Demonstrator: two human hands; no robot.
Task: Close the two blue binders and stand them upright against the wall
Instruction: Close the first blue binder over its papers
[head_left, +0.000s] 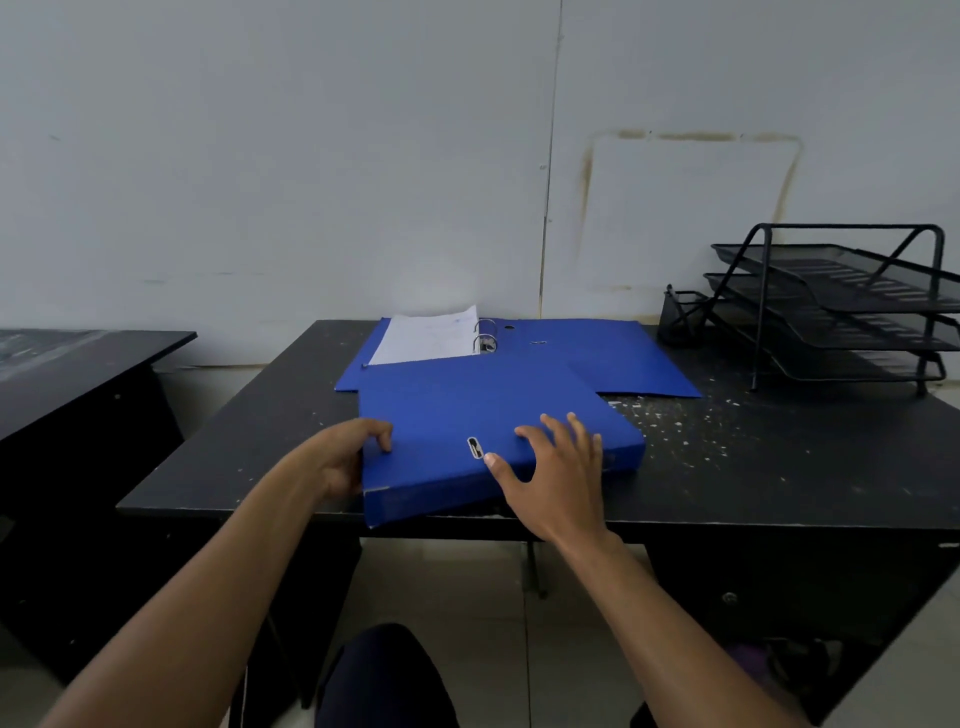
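Note:
A closed blue binder (467, 410) lies flat at the front edge of the black desk (779, 457), its spine toward me and one corner past the edge. My left hand (348, 457) grips its left edge, thumb on top. My right hand (556, 467) lies on the cover with fingers spread, near the spine and its metal slot. Behind it a second blue binder (613, 358) lies open, with white paper (431, 340) on its left half and metal rings in the middle. The closed binder overlaps its front part.
A black wire letter tray (841, 301) with three tiers stands at the back right of the desk, a mesh holder beside it. The white wall (311, 182) rises right behind the desk. A second dark desk (67, 374) stands to the left. White specks mark the desk's right side.

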